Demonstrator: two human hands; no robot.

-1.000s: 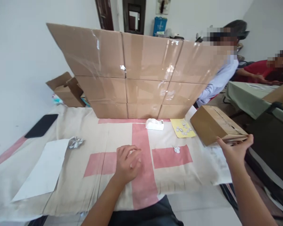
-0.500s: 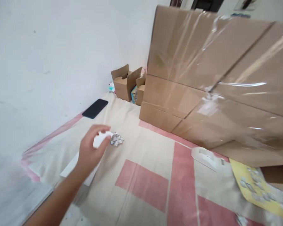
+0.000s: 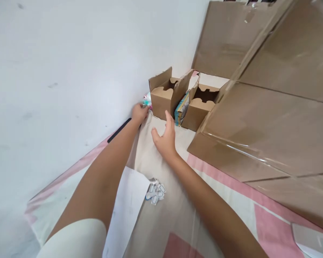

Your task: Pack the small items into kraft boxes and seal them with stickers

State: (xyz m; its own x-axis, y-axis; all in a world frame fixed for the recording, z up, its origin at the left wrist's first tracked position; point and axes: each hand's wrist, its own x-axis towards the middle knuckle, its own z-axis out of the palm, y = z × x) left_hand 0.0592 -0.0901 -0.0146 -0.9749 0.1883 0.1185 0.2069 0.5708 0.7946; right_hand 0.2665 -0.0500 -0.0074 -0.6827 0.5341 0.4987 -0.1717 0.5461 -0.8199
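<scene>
My left hand [image 3: 139, 113] reaches to the far corner by the wall, its fingers curled at a small teal and pink packet [image 3: 147, 100] beside an open cardboard box [image 3: 163, 94]. I cannot see whether it grips the packet. My right hand [image 3: 165, 136] hovers open in front of that box, fingers stretched toward it. A colourful packet [image 3: 182, 109] stands wedged between this box and a second open cardboard box [image 3: 201, 105].
A tall taped cardboard wall [image 3: 271, 93] fills the right side. A black phone [image 3: 118, 130] lies by the white wall, partly hidden by my left arm. A white sheet [image 3: 127, 209] and a small pile of stickers [image 3: 155, 190] lie on the beige and pink cloth [image 3: 177, 215].
The view has swung left to the corner. My left hand moved from the crumpled pile up to the packet by the boxes. My right hand has come into view near the boxes.
</scene>
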